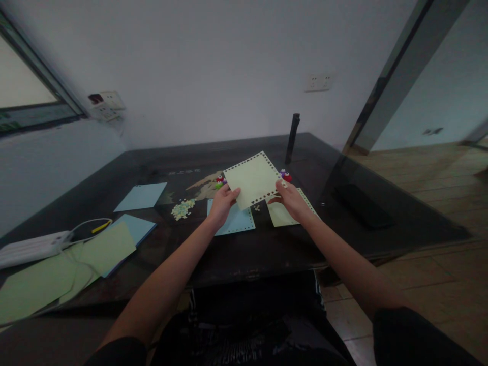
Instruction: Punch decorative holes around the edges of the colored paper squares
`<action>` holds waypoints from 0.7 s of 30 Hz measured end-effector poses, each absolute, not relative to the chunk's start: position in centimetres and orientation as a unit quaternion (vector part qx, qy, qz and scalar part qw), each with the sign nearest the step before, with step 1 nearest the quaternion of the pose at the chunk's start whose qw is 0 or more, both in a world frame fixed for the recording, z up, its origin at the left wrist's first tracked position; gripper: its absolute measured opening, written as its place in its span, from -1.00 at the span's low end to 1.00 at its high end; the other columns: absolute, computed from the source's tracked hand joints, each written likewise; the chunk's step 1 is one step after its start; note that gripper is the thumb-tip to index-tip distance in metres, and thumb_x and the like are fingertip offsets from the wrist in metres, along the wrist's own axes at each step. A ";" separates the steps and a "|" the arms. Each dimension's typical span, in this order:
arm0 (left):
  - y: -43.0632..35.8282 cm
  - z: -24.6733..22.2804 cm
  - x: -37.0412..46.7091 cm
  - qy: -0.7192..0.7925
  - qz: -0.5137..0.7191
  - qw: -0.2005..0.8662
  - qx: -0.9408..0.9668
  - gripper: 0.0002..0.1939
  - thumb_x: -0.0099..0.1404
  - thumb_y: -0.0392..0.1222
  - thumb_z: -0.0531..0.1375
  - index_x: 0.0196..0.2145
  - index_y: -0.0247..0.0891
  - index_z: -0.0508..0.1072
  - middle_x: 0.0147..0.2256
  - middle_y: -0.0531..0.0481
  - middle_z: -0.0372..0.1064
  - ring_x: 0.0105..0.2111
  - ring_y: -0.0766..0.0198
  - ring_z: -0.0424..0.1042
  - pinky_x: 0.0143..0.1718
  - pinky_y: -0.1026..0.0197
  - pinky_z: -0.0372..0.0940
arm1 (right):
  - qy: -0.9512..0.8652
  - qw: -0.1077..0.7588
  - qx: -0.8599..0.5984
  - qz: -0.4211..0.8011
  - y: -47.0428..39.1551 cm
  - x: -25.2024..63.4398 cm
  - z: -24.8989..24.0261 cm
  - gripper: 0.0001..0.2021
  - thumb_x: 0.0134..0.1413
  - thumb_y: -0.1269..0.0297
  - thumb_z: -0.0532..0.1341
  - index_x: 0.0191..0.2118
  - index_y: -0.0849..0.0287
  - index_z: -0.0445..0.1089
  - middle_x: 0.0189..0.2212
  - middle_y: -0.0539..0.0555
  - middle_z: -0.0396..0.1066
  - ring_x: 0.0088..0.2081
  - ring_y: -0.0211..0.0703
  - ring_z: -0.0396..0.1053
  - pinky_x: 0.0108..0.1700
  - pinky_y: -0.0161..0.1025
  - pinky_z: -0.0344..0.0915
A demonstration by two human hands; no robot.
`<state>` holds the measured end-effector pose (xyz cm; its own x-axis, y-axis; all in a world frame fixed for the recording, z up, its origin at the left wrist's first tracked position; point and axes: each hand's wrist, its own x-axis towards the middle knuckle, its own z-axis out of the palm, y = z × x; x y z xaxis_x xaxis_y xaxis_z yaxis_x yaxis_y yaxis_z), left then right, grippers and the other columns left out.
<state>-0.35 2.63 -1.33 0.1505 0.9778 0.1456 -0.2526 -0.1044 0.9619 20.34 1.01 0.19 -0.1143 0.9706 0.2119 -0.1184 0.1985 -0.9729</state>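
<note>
Between my two hands I hold a pale yellow-green sheet of paper (253, 179), tilted above the table, with small holes punched along its edges. My left hand (224, 202) pinches its lower left edge, thumb on top. My right hand (288, 198) grips the right corner. Beneath lie a light blue sheet (236, 222) with edge holes and a second pale green punched sheet (280, 216), partly hidden by my right hand. Small colourful craft punches (285, 176) show behind the held sheet, on both sides. Tiny paper cut-outs (183, 209) lie in a heap left of my left hand.
On the dark table (244, 256) lie a blue sheet (142, 196) and stacked green and blue paper (110, 244) at left, near a white power strip (34, 247) with cables. A black upright post (293, 138) stands at the back; a black case (362, 206) lies right.
</note>
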 end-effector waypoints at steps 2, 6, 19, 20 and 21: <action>2.8 -1.6 -0.5 0.370 0.530 0.544 0.535 -0.56 0.07 -0.11 0.27 -0.10 -0.31 0.35 -0.33 -0.09 0.50 -0.39 0.24 0.47 -0.30 0.17 0.35 | -0.500 0.575 -0.416 0.496 1.5 21.0 0.0 -0.58 -0.10 -0.13 0.20 -0.31 0.16 0.38 -0.40 0.07 0.44 -0.41 -0.19 0.38 -0.44 -0.25 0.34; 3.2 -2.2 -0.7 0.390 0.513 0.484 0.592 -0.59 0.10 -0.14 0.24 -0.09 -0.31 0.35 -0.38 -0.05 0.49 -0.43 0.24 0.46 -0.34 0.19 0.36 | -0.462 0.586 -0.475 0.466 2.5 22.2 -0.7 -0.64 -0.35 0.12 0.38 -0.36 0.19 0.38 -0.49 -0.02 0.39 -0.52 -0.30 0.29 -0.51 -0.33 0.19; 2.8 -1.1 -0.4 0.436 0.534 0.379 0.617 -0.57 0.09 -0.24 0.21 -0.07 -0.30 0.25 -0.52 0.10 0.34 -0.53 0.36 0.36 -0.45 0.29 0.27 | -0.524 0.560 -0.511 0.388 3.2 23.4 -0.6 -0.71 -0.36 0.16 0.33 -0.44 0.20 0.35 -0.61 -0.03 0.32 -0.56 -0.27 0.25 -0.50 -0.26 0.20; 2.6 -0.8 -0.2 0.436 0.543 0.371 0.614 -0.52 0.09 -0.25 0.22 -0.03 -0.28 0.20 -0.53 0.12 0.33 -0.53 0.37 0.35 -0.44 0.29 0.27 | -0.528 0.558 -0.510 0.386 3.1 23.6 -0.3 -0.70 -0.36 0.16 0.33 -0.43 0.21 0.35 -0.61 -0.04 0.32 -0.56 -0.27 0.25 -0.49 -0.25 0.21; 2.4 -0.4 0.0 0.436 0.549 0.360 0.616 -0.51 0.09 -0.26 0.22 -0.03 -0.27 0.18 -0.54 0.14 0.31 -0.54 0.37 0.35 -0.44 0.30 0.27 | -0.533 0.559 -0.508 0.382 3.0 23.8 -0.1 -0.70 -0.35 0.17 0.34 -0.42 0.21 0.36 -0.62 -0.04 0.31 -0.56 -0.27 0.24 -0.49 -0.24 0.22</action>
<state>-0.04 2.39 -0.43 0.0182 0.9318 0.3624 0.1418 -0.3612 0.9216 23.80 3.04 -0.07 0.1408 0.9680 0.2078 0.1147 0.1925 -0.9746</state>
